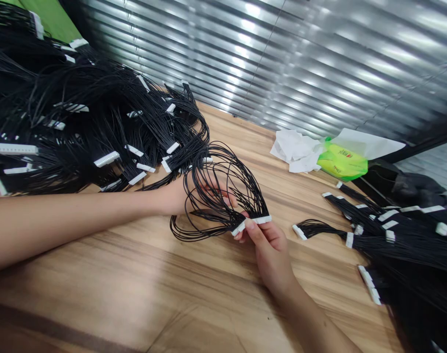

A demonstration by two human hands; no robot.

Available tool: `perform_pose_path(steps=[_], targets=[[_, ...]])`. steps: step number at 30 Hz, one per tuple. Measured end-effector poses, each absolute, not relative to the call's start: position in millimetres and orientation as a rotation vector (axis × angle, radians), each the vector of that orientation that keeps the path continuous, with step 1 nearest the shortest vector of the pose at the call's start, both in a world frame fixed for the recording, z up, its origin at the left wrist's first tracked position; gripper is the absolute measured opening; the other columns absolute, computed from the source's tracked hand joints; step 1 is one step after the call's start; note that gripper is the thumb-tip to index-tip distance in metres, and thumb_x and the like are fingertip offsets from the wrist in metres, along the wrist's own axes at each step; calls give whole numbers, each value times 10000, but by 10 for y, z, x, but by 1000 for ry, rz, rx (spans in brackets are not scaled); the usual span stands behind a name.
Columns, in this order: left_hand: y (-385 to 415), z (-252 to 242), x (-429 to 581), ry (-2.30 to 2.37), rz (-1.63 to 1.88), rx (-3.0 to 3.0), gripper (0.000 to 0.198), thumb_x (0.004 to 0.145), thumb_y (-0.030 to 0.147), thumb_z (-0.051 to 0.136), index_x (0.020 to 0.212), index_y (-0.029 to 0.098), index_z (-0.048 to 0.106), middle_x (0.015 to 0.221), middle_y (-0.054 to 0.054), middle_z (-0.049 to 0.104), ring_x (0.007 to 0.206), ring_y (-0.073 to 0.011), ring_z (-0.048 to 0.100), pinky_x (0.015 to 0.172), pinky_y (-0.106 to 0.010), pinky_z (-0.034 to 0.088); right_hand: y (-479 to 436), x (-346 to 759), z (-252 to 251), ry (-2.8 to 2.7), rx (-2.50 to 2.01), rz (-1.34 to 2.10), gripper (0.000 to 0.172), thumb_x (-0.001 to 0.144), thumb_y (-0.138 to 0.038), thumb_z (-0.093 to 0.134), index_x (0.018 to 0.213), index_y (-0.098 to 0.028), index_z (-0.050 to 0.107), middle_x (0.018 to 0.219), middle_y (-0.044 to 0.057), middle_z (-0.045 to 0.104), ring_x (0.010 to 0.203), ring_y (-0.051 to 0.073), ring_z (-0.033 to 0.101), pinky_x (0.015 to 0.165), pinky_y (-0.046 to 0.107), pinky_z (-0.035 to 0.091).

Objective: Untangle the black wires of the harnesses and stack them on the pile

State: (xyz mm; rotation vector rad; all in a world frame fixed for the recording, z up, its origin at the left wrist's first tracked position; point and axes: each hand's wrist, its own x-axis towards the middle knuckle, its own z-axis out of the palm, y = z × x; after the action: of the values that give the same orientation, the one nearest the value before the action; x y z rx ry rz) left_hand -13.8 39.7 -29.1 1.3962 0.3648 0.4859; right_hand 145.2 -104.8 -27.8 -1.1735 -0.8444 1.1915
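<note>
My right hand (269, 250) pinches the two white connectors (262, 219) of a black wire harness (241, 171) between thumb and fingers. The harness bends round into a loose loop above the table, with its two connector ends side by side. Behind and among the looped wires is my left hand (208, 191). Its fingers are loosely curved and apart, partly covered by the strands, and I see no firm grip on them.
A large heap of black wire harnesses (98, 113) with white connectors lies at the left. More harnesses (403, 245) lie at the right. Crumpled white paper (296, 149) and a green tissue pack (343, 161) rest near the corrugated metal wall (282, 63) behind the wooden table (135, 284).
</note>
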Motion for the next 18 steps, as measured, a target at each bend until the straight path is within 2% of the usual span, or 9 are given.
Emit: perform_pose_path(steps=[5,12,15,18], targets=[[361,-196,-124,382,535,1481,138,794,200,679,866,84,696,835,-56,722,746,-138,662,792,-300,547,-1045,1453,-294,-809,-1193,1153,213,786,-402,687,828,-194,706,629,3,681,581,122,568,586,252,467],[422,-106,-62,480,726,1512,272,821,248,638,1074,153,610,1019,-49,675,901,-143,630,861,-251,482,-1007,1491,-318,-695,-1298,933,241,766,-412,692,808,-177,668,657,6,658,594,125,529,609,277,436],[455,-134,-58,548,795,1474,313,828,175,550,1141,156,544,1112,-56,621,945,-135,597,869,-249,464,-997,1511,-314,-633,-1311,888,251,753,-403,705,844,-173,661,642,-3,643,584,122,506,619,282,423],[440,-117,-118,639,999,1647,453,769,78,489,1206,196,493,1196,-53,557,1017,-147,549,848,-258,442,-994,1519,-313,-593,-1304,891,250,744,-396,716,847,-175,658,651,-8,641,581,114,491,623,276,413]])
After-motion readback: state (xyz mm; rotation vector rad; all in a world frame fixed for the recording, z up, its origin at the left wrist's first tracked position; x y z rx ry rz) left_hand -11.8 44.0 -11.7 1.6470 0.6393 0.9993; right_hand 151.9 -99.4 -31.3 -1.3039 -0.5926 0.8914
